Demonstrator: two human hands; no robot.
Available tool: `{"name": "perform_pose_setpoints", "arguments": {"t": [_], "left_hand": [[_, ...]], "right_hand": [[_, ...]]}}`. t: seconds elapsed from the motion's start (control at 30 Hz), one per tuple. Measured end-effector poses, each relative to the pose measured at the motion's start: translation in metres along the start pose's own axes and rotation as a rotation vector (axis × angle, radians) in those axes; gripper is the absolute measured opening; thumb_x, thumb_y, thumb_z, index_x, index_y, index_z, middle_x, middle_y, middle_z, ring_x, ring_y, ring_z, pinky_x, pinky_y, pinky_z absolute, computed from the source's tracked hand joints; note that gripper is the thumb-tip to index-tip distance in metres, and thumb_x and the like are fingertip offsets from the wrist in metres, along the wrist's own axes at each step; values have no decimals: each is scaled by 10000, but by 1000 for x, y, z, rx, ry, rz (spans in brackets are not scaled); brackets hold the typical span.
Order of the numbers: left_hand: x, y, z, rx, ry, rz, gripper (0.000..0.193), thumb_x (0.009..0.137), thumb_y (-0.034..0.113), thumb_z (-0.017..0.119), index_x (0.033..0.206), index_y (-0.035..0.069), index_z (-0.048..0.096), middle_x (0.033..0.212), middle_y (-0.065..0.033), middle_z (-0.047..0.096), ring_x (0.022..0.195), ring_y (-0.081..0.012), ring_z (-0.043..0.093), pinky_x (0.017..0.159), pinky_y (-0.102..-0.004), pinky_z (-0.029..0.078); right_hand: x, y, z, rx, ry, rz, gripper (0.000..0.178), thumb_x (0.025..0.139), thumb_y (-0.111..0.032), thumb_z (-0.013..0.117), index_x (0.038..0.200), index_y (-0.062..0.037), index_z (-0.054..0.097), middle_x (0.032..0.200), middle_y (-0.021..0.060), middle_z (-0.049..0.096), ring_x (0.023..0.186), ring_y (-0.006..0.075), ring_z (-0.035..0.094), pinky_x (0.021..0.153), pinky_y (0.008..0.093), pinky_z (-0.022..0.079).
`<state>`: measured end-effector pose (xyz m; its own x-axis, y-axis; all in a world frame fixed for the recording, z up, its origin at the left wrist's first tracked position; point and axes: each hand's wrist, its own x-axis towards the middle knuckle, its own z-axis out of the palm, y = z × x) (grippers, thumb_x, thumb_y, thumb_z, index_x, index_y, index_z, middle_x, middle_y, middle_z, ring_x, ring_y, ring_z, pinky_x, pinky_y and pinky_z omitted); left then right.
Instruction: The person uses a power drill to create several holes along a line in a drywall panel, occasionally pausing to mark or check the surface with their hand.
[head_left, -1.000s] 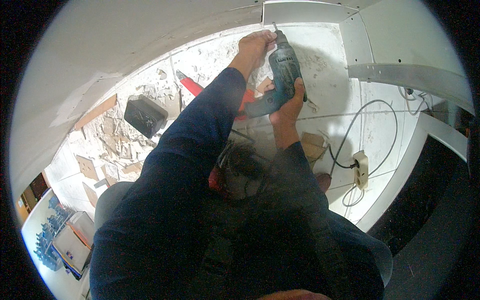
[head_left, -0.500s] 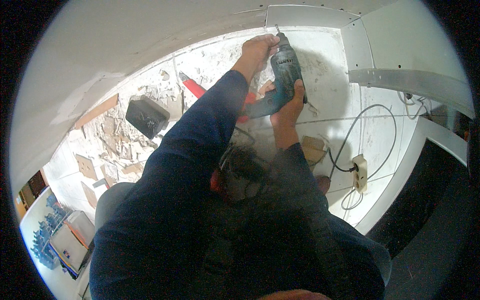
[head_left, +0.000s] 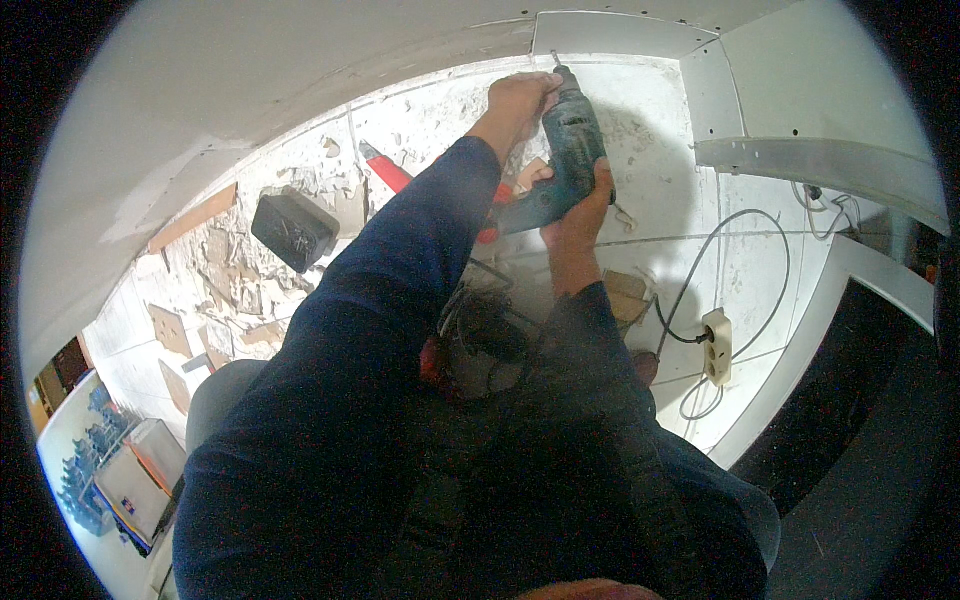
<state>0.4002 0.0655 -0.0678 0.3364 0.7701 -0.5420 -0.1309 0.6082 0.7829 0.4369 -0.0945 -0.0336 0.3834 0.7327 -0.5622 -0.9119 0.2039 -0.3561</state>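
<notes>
A dusty blue-green power drill (head_left: pixel 573 130) points away from me, its thin bit (head_left: pixel 556 58) reaching the foot of the white wall panel (head_left: pixel 620 35). Around its grip is my right hand (head_left: pixel 578 215), thumb along the near side of the body. My left hand (head_left: pixel 520 103) has its fingers closed at the front of the drill, by the dark chuck. Whether the bit has entered the panel is too small to tell. Beneath my left forearm lies a red-handled tool (head_left: pixel 388 172), mostly covered by the sleeve.
A black box-shaped container (head_left: pixel 294 229) rests on the tiled floor among broken plaster pieces (head_left: pixel 235 280). To the right, a cream power strip (head_left: pixel 717 347) has a dark cord looping from it. Further right is a white-framed dark panel (head_left: pixel 830 390). Brown offcuts (head_left: pixel 625 298) lie near my right forearm.
Both hands keep their hold on the drill. Only a very slight shift of the left hand and of the drill's handle shows; the bit stays at the panel.
</notes>
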Motion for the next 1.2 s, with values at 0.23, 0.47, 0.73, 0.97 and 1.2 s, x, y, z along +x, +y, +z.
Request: {"name": "perform_pose_setpoints", "arguments": {"t": [0.23, 0.47, 0.73, 0.97, 1.2], "left_hand": [[-14, 11, 3, 208, 98, -51, 359, 800, 411, 754, 793, 59, 686, 783, -39, 644, 661, -153, 542, 568, -317, 431], [-32, 30, 19, 428, 40, -79, 379, 788, 375, 777, 887, 17, 701, 839, -64, 659, 725, -171, 574, 638, -319, 462], [-14, 17, 12, 210, 114, -97, 410, 775, 324, 798, 971, -20, 692, 956, -117, 675, 811, -216, 622, 712, -345, 496], [-14, 17, 8, 454, 12, -56, 547, 791, 510, 729, 1040, 25, 689, 1010, -153, 670, 839, -225, 629, 742, -364, 501], [-15, 22, 9, 521, 38, -139, 593, 782, 579, 699, 1059, 55, 687, 1062, -159, 658, 857, -241, 633, 717, -388, 505]], "right_hand": [[-2, 2, 5, -44, 28, 12, 445, 909, -448, 491, 1086, -42, 534, 924, 97, 584, 712, 226, 574, 654, 377, 502], [10, -3, -16, -14, 11, 27, 472, 905, -472, 484, 1090, -40, 534, 913, 106, 595, 736, 239, 585, 675, 401, 503], [6, 5, -3, -28, 25, -15, 470, 909, -466, 483, 1101, -40, 527, 907, 118, 592, 736, 248, 587, 684, 400, 508], [10, 2, -5, -48, 79, -48, 467, 913, -456, 491, 1110, -34, 530, 916, 133, 598, 685, 244, 582, 645, 405, 512], [8, 3, -3, -23, 65, -12, 446, 911, -452, 498, 1102, -53, 548, 937, 122, 608, 691, 244, 597, 639, 395, 518]]}}
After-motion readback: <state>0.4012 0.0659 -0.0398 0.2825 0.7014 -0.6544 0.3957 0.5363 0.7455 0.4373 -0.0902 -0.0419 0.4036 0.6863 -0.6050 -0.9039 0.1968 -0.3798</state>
